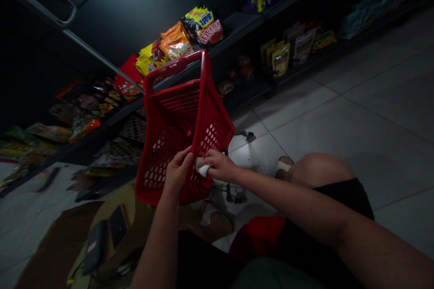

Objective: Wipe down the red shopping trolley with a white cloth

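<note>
A red plastic shopping cart (202,95) with perforated walls stands tilted in the view before my knees. My left hand (176,170) grips the cart's near rim, thumb on top and fingers partly hidden. Just right of it, my right hand (219,165) is closed round a crumpled white cloth (203,168), which lies against the outside of the cart's perforated side. Whether it is cloth or tissue is hard to tell in the dim light. The inside of the cart shows through its open top.
Dark shelves (233,27) hold snack bags (176,40) behind the cart. A metal rod with a looped end (98,58) slants at upper left. On a round stool (124,196) lie two dark phone-like objects (118,225). Cart wheels (249,134) rest on the tiled floor (356,113).
</note>
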The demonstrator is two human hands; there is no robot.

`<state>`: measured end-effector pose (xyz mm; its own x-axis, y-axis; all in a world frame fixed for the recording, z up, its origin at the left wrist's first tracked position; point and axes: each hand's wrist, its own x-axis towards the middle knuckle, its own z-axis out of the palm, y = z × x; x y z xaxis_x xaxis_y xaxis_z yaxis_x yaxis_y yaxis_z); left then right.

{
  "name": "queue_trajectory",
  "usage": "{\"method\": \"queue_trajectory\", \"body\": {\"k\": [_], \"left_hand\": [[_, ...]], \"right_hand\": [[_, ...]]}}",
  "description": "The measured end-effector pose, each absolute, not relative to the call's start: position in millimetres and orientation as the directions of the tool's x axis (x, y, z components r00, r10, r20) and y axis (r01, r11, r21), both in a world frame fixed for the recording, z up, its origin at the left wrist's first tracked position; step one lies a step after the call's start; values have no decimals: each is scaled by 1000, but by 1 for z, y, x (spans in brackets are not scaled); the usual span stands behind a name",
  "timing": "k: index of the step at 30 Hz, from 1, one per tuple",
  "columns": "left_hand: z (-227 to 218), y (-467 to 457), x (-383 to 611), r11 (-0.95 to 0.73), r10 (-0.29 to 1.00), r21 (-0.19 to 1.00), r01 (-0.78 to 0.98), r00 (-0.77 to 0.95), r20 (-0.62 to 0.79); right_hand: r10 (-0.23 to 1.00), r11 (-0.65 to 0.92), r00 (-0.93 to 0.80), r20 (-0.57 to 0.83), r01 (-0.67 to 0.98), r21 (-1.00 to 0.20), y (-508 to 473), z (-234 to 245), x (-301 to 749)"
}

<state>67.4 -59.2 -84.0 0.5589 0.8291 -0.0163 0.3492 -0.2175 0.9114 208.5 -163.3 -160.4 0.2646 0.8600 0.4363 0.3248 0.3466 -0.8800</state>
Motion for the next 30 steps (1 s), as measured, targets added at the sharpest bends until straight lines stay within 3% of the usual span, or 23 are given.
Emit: {"method": "queue_trajectory", "body": {"k": [5,12,18,22,24,26,28,30], "left_hand": [[-87,-61,69,-221,832,922,318,555,8],[-86,-58,65,-252,828,910,329,560,27],[-86,-62,69,-248,828,915,320,559,29],[-85,-62,72,-276,830,902,333,556,49],[-85,-62,72,-280,833,900,336,551,53],[-84,-61,70,-270,831,903,335,555,43],[-84,-62,69,-261,827,905,335,561,31],[-83,-63,69,-254,824,907,336,565,21]], "right_hand": [[776,330,482,407,240,-913,-171,-165,186],[846,389,253,470,312,-867,-185,-168,170],[747,296,517,418,304,-906,-168,-158,194],[862,385,159,482,415,-825,-187,-167,152],[842,485,-62,536,522,-702,-192,-172,145],[818,512,-132,560,613,-602,-184,-173,163],[833,391,47,551,654,-648,-166,-171,201],[804,168,398,442,561,-811,-145,-168,239]]}}
